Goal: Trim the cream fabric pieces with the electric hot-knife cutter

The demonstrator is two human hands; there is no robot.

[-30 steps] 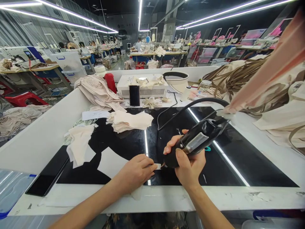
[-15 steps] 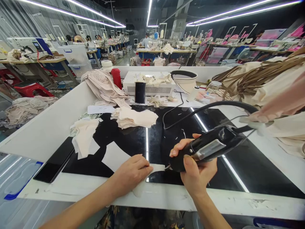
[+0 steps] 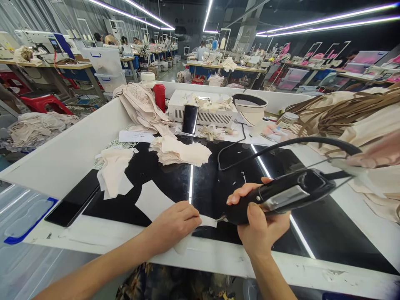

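Observation:
My left hand [image 3: 176, 227] rests low on the black glossy board [image 3: 175, 183], its fingers closed on a white cut fabric piece [image 3: 152, 201]. A narrow strip of white runs out past my fingertips to the right, and my hand hides the middle. My right hand [image 3: 262, 225] is wrapped round a thick black corded hand tool [image 3: 281, 198] with a silver plate on its side. The tool's thin metal tip [image 3: 222, 218] points left and meets the end of the white strip.
A stack of cream fabric pieces [image 3: 181, 151] and another small pile [image 3: 115, 168] lie on the board. A dark phone [image 3: 73, 199] is at left, a second phone [image 3: 189, 118] leans against a white vented box [image 3: 204, 112]. Another person's hand [image 3: 379, 152] is by the black cable [image 3: 315, 141].
The view has shifted slightly. The tool's back end sits further right, with its tip still at the white strip. The other person's hand has moved right and slightly down.

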